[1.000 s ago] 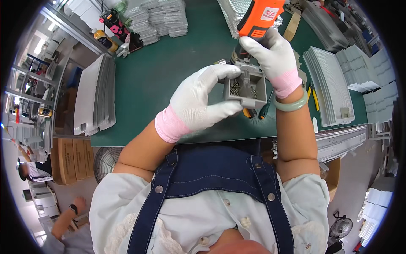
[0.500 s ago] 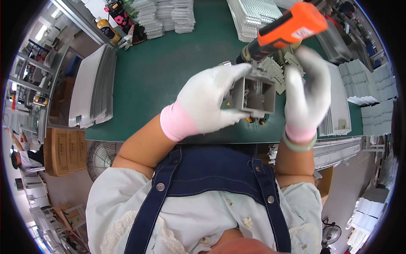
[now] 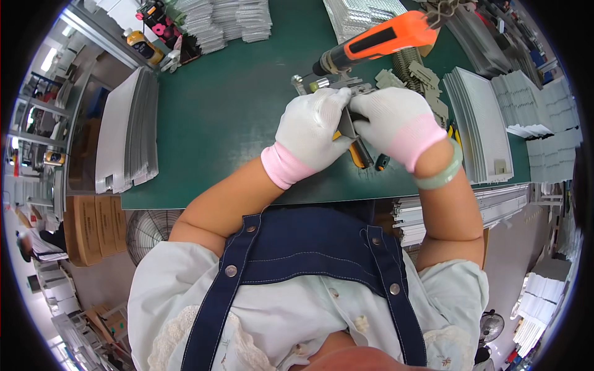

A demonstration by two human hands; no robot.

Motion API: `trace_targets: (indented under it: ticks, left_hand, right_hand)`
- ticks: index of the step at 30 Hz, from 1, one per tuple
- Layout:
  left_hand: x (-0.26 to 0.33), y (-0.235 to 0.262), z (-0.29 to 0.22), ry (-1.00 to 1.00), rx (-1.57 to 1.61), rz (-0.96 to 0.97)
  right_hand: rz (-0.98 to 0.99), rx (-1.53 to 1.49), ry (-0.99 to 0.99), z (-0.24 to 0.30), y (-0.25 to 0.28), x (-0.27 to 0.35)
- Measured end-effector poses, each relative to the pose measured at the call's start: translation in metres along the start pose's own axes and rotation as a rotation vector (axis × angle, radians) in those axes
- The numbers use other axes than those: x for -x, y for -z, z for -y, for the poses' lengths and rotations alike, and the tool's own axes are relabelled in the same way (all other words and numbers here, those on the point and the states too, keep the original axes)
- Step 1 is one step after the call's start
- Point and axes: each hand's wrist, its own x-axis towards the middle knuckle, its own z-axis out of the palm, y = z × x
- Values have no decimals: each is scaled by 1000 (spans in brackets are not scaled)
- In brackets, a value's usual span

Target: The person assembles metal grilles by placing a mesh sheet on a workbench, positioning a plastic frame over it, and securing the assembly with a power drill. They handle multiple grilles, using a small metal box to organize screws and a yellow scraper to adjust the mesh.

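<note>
Metal part pinched between two gloved hands over the green bench

Metal part, small and grey, is held just above the bench, clamped from both sides so that it is kept steady. The left hand is closed on it from the left, the right hand from the right, fingertips pressed together around it. An orange power screwdriver hangs just beyond. Yellow-handled tools lie beneath the hands; grey brackets and stacked panels crowd the right.
</note>
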Motion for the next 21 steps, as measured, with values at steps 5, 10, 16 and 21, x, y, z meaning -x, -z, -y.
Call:
trace_targets:
  ticks: [5, 10, 16, 21]
  left_hand:
    - [22, -17, 1, 148, -24, 208]
    - [36, -27, 2, 125, -1, 148]
    - [39, -28, 4, 109, -10, 108]
    - [38, -24, 5, 100, -35, 64]
  right_hand:
    - [340, 65, -43, -1, -17, -19]
    - [266, 120, 29, -4, -40, -9]
    - [-142, -105, 185, -24, -64, 10]
    - [-506, -724, -169, -15, -87, 40]
